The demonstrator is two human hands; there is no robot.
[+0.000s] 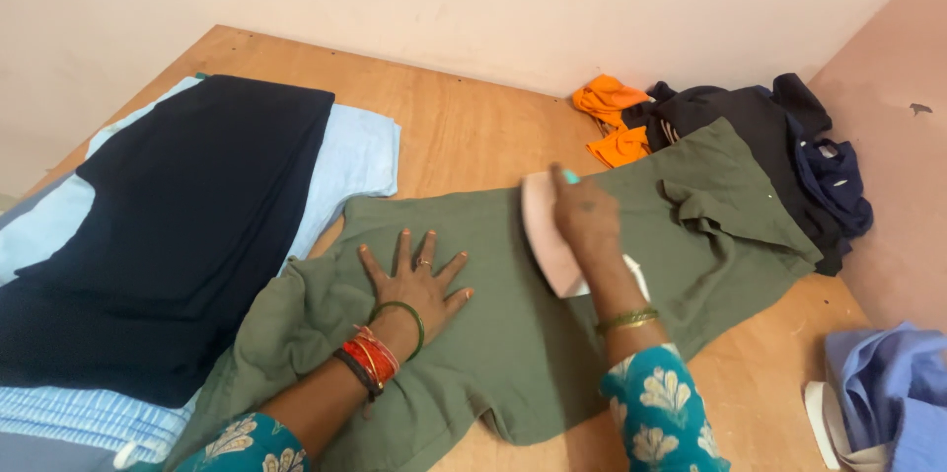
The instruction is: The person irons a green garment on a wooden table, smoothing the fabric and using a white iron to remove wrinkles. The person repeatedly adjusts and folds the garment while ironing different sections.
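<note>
1. Head view: your left hand (414, 280) lies flat on the green garment (513, 334), fingers spread wide and palm down, with bangles at the wrist.
2. Your right hand (584, 214) is closed around the handle of a pink iron (546, 235), which rests on the same garment just right of your left hand.
3. The green garment is spread across the middle of the wooden table (473, 127), its far end touching a heap of dark clothes (769, 137).
4. An orange cloth (612, 117) is bunched beside that heap, against the wall.
5. At your left, a dark navy cloth (168, 235) lies folded on light blue fabric (360, 161).
6. A blue garment (888, 373) sits at the table's right edge.
7. No packages, labels or signs show.
</note>
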